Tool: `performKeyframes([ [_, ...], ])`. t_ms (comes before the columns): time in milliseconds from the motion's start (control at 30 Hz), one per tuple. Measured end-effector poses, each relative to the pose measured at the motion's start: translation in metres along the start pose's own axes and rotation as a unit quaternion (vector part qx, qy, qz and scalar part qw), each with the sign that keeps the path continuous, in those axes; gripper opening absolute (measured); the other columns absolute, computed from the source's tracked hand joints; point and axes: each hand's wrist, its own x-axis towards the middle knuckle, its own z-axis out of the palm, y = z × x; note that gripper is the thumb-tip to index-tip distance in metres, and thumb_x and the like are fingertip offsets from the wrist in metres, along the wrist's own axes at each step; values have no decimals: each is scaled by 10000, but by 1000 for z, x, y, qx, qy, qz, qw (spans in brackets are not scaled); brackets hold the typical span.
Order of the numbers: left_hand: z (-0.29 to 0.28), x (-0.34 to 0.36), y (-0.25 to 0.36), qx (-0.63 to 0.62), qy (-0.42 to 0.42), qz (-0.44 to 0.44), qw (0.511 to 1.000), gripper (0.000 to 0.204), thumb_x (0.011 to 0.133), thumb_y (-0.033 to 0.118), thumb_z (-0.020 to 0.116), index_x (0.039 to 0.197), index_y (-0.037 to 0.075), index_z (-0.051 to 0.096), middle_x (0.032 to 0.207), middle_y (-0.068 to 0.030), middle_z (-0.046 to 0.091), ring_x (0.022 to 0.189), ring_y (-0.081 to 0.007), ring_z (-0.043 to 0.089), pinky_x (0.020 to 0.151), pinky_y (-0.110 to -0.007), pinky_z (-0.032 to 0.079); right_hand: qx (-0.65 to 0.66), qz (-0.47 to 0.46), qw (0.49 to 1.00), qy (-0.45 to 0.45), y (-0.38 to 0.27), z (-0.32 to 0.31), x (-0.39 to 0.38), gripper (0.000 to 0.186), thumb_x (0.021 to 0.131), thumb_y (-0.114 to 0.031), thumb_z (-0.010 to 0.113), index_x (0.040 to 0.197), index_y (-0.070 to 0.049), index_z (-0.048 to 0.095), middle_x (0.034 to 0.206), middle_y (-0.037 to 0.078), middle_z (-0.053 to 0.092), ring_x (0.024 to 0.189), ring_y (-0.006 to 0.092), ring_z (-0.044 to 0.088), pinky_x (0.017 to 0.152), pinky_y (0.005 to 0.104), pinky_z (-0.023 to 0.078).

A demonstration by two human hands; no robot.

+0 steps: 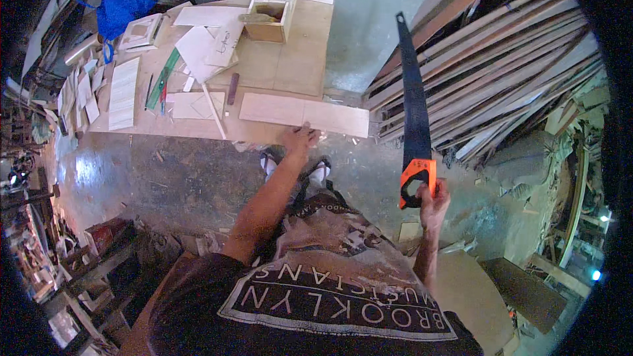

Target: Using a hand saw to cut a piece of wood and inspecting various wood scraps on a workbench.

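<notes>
My left hand (300, 137) rests at the near edge of the workbench (287, 66), its fingertips touching a long, pale wooden board (336, 118) that lies along that edge; the fingers are slightly apart. In my right hand (434, 198) is a handsaw, gripped by its orange handle (414, 166), with the long dark blade (414, 92) pointing away from me, out to the right of the bench. A short dark-brown stick (233, 89), a green ruler (165, 82) and a second pale board (188, 105) lie left of the long board.
An open wooden box (267, 31), a blue cloth (122, 13) and wood offcuts (82, 89) sit on the bench. Long timber strips (501, 59) are stacked at the right. Beneath me is a concrete floor (151, 178), with wood pieces (92, 260) at the lower left and panels (481, 283) at the lower right.
</notes>
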Motion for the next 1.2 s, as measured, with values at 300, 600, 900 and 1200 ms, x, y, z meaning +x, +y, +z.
performKeyframes([
  [300, 5, -23, 93, 763, -14, 338, 550, 545, 807, 356, 694, 1217, 44, 514, 1191, -175, 546, 1088, -365, 531, 882, -501, 441, 185, 60, 979, 61, -15, 30, -43, 117, 872, -107, 595, 956, -44, 542, 837, 22, 597, 750, 98, 554, 675, 241, 441],
  [600, -19, 45, 97, 749, -254, 449, 417, 715, 764, 452, 681, 1335, 84, 459, 1426, -118, 360, 1316, -359, 309, 1066, -539, 261, 148, 66, 977, 140, -37, 80, -94, 95, 895, -66, 546, 977, -16, 544, 873, 35, 600, 663, 75, 504, 619, 231, 425],
  [900, -21, 34, 137, 764, -254, 482, 345, 757, 787, 501, 627, 1380, 89, 399, 1391, -158, 381, 1295, -380, 325, 1078, -519, 256, 100, 95, 957, 254, -72, 131, -155, 161, 841, -91, 592, 970, -29, 517, 880, 26, 563, 795, 109, 513, 723, 268, 440],
  [1200, -25, 45, 139, 714, -341, 480, 379, 689, 809, 372, 639, 1371, 53, 400, 1394, -164, 391, 1295, -338, 341, 1094, -482, 246, 101, 112, 943, 297, -73, 152, -218, 231, 846, -150, 624, 1009, -11, 537, 884, 32, 542, 808, 113, 505, 722, 273, 435],
])
